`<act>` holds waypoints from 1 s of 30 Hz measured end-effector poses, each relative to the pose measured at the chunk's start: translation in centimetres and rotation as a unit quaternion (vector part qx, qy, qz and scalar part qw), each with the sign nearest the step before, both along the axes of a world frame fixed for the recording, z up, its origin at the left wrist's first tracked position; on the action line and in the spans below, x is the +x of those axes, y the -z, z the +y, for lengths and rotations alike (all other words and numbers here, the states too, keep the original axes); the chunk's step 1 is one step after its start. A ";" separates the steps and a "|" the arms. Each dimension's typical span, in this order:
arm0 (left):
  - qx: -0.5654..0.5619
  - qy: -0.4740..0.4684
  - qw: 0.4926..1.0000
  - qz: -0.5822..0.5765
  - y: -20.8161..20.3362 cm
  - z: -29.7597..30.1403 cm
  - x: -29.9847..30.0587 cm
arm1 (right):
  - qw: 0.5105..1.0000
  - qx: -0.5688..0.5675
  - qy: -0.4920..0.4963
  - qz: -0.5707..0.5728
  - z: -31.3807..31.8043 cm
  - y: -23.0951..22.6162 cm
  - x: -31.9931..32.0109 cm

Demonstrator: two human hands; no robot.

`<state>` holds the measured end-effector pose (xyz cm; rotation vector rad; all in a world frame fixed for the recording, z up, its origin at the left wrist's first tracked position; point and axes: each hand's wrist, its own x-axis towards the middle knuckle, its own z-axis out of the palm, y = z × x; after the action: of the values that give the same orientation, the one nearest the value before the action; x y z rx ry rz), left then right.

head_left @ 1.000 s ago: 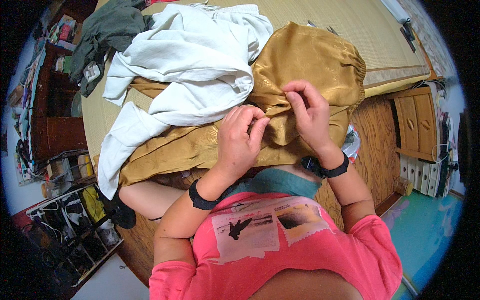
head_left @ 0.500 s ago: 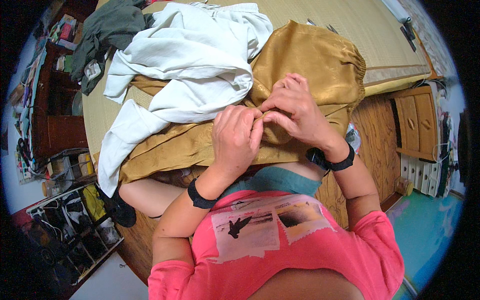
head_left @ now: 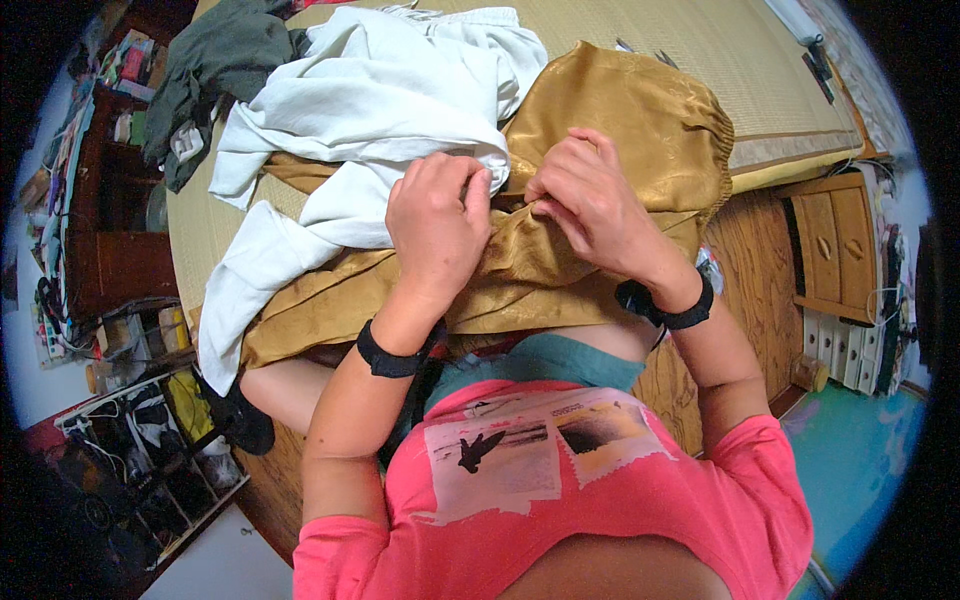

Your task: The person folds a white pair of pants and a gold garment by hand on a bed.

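Observation:
Across my lap and the mat lies a shiny gold satin garment (head_left: 600,110) with a gathered elastic edge at its right end. My right hand (head_left: 590,205) is closed in a pinch on a fold of the gold cloth near the middle. A little to the left, my left hand (head_left: 437,225) is closed too, raised over the border between the gold cloth and a white garment (head_left: 400,110). Its fingertips are curled together, and what they hold, if anything, is too small to make out. The white garment lies crumpled over the left part of the gold one.
A dark green garment (head_left: 215,70) lies at the far left of the woven mat (head_left: 770,70). Small metal tools lie beyond the gold cloth. On the right stands a wooden cabinet (head_left: 835,240); on the left are dark shelves (head_left: 130,270) and a divided rack (head_left: 160,460).
My left hand has moved away from my right hand, up and to the left, toward the white garment. My right hand stays at the gold fold, nearly in place.

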<state>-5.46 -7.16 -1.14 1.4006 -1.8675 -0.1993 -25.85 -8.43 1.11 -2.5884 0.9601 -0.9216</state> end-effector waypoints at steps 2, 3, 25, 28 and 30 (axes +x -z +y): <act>0.052 -0.011 0.998 0.037 -0.1 0.0 0.2 | 1.000 -0.016 -0.005 -0.004 -0.5 -0.1 0.2; 0.031 -0.008 0.999 0.032 -0.2 0.1 0.1 | 1.000 -0.025 -0.008 -0.003 -0.9 -0.2 0.2; 0.352 0.072 0.799 0.483 -1.2 1.2 1.9 | 0.996 -0.050 -0.065 -0.029 -2.7 -1.1 1.7; 0.375 0.066 0.773 0.507 -0.1 1.5 2.5 | 0.995 -0.053 -0.075 -0.041 -2.7 -0.7 2.4; 0.362 0.072 0.782 0.503 0.2 1.9 2.1 | 0.993 -0.067 -0.086 -0.036 -2.7 -0.3 2.5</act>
<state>-3.33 -5.28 -1.31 1.1734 -0.9562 -1.5501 -23.32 -11.12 1.45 -2.6758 0.6666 -1.0560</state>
